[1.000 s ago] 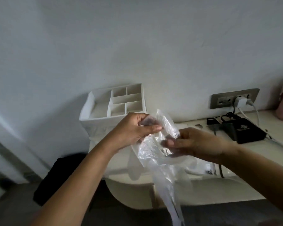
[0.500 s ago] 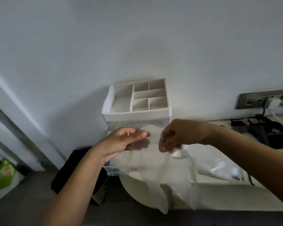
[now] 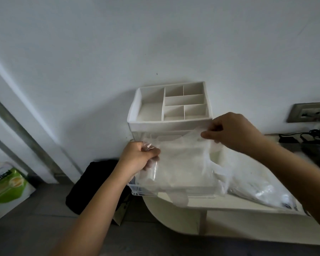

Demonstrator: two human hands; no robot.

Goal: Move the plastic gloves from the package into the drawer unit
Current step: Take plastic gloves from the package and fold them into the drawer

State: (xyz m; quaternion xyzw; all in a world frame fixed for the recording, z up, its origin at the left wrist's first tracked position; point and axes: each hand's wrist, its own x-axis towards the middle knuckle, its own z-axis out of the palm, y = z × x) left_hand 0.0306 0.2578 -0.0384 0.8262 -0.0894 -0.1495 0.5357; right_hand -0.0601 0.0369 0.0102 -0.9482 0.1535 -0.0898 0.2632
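Note:
A clear plastic glove [image 3: 181, 161] is stretched flat between my two hands above a pulled-out transparent drawer [image 3: 166, 192] of the white drawer unit [image 3: 166, 124]. My left hand [image 3: 137, 157] grips the glove's left edge in curled fingers. My right hand [image 3: 231, 130] pinches its upper right corner. The glove's fingers hang over the drawer's front. The clear glove package [image 3: 260, 189] lies on the shelf to the right of the drawer.
The unit has an open compartmented tray on top and stands against the wall on a cream shelf [image 3: 248, 217]. A wall socket [image 3: 308, 111] with cables sits at far right. A black bag [image 3: 92, 182] and a green-white package [image 3: 6, 187] lie on the floor.
My hands have moved apart and spread the glove wide over the open drawer. The view has shifted left, toward the drawer unit.

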